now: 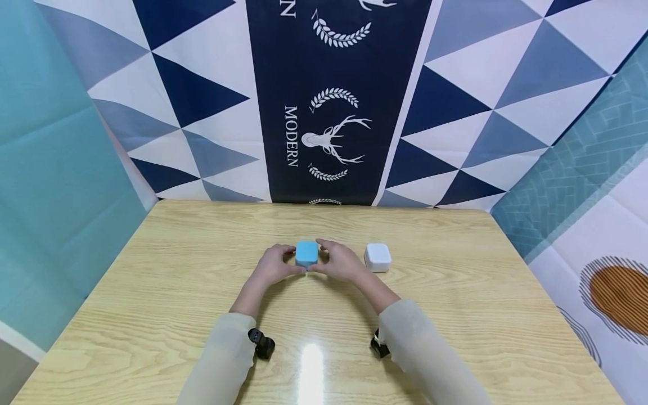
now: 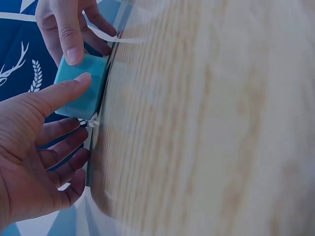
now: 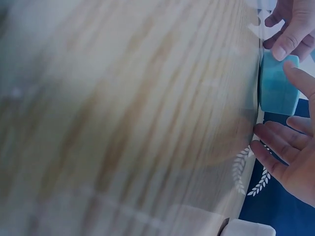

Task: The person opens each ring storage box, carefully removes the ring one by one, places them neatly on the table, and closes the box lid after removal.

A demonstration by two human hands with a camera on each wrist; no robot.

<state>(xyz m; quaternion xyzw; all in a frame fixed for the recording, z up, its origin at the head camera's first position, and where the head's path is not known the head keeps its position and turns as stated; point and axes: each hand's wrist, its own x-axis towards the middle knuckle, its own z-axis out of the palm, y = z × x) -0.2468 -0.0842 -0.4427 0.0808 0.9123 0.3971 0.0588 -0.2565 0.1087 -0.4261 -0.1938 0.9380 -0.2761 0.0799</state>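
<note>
A light blue block (image 1: 306,253) with rounded corners sits near the middle of the wooden table (image 1: 202,292). From its left side my left hand (image 1: 274,264) comes up close, thumb overlapping the near face in the left wrist view and the other fingers loosely spread beside it. My right hand (image 1: 340,261) faces it from the right, thumb tip at the near face of the block (image 3: 278,88), fingers apart along the side. Both palms stand off from the block. A white block (image 1: 377,257) of similar shape stands to the right, past my right hand.
A patterned cloth (image 1: 339,84) hangs behind the table's back edge, and teal cloth (image 1: 66,169) hangs at the left. Black cameras sit at the left wrist (image 1: 261,344) and right wrist (image 1: 379,344). A bright reflection lies on the front of the table.
</note>
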